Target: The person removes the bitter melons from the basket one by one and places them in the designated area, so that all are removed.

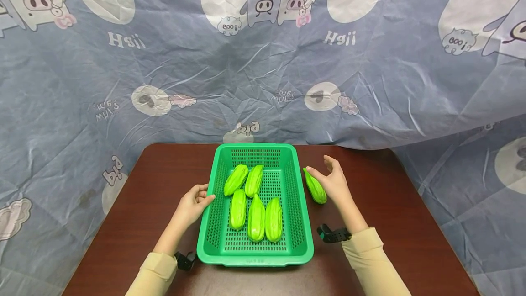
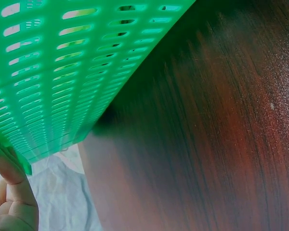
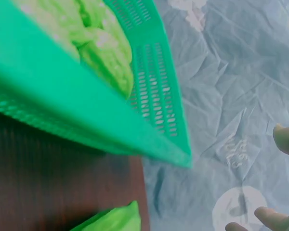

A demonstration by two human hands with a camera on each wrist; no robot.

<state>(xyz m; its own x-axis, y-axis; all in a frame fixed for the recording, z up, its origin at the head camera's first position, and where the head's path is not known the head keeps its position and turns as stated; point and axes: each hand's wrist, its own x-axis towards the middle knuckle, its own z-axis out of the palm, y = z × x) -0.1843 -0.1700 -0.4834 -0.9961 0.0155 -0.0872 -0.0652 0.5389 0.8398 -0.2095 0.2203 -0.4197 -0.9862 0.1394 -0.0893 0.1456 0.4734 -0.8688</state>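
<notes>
A green plastic basket (image 1: 255, 259) with slotted walls holds several bright green bitter melons (image 1: 256, 218). My left hand (image 1: 193, 203) grips the basket's left rim, thumb on top and fingers against the outside; in the left wrist view, fingers (image 2: 17, 187) curl up at the rim. To the right of the basket, one more bitter melon (image 1: 315, 187) lies on the table, its tip also visible at the bottom of the right wrist view. My right hand (image 1: 334, 182) hovers over this melon, thumb and fingers spread apart with nothing between them.
Both sit on a dark reddish-brown wooden table (image 1: 164, 168). A wrinkled grey-blue cloth (image 1: 230, 72) with cartoon prints hangs behind and around the table. Black straps (image 1: 334, 234) circle both wrists.
</notes>
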